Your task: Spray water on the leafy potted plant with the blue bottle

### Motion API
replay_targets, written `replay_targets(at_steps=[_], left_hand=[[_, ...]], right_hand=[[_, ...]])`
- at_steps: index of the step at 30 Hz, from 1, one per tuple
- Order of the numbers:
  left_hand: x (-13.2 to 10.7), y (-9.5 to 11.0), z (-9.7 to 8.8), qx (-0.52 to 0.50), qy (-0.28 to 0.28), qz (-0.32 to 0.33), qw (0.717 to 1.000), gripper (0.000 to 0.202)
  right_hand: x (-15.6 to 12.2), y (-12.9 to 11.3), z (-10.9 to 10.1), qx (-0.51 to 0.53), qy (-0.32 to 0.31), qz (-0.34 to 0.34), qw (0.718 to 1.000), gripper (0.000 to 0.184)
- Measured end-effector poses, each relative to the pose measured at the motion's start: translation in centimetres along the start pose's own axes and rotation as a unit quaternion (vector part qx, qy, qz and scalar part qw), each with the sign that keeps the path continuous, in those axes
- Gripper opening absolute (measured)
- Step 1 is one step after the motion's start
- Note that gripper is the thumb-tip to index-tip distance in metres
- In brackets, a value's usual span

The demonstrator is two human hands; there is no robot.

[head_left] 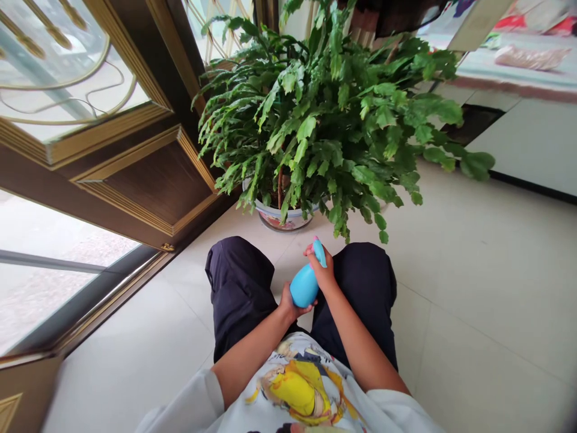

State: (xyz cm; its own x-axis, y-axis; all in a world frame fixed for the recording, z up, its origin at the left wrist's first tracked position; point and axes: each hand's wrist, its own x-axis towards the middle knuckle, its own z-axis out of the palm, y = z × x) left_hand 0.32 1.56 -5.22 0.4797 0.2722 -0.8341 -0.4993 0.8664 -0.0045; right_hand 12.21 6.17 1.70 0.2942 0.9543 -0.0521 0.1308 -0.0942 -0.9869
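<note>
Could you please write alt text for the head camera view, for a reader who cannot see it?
A person's left hand supports the base of a blue bottle while the right hand grips its top, between dark-trousered knees. Ahead, a bushy green plant grows in a patterned pot, with a brown door to the left and pale floor tiles.

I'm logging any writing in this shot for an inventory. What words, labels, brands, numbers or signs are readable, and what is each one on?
None can be read.
Shirt: small dark marks around the printed picture may be lettering; too small to read.
Plant pot: coloured decoration; too small to tell whether it includes writing.
Blue bottle: no writing on the side that shows; the hands cover part.
</note>
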Motion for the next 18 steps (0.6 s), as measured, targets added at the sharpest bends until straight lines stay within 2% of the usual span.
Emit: replay_targets(at_steps=[4,8,18], left_hand=[[-0.39,0.10,0.36,0.000,0.011,0.001,1.000,0.069],[-0.43,0.16,0.46,0.013,0.017,0.010,1.000,0.066],[-0.11,0.15,0.25,0.002,-0.002,-0.016,1.000,0.072]], right_hand=[[0.00,-0.37,-0.04,0.005,-0.013,0.004,1.000,0.027],[0.00,-0.13,-0.09,-0.012,0.000,-0.022,1.000,0.020],[0.41,0.00,0.03,-0.017,0.002,-0.009,1.000,0.019]])
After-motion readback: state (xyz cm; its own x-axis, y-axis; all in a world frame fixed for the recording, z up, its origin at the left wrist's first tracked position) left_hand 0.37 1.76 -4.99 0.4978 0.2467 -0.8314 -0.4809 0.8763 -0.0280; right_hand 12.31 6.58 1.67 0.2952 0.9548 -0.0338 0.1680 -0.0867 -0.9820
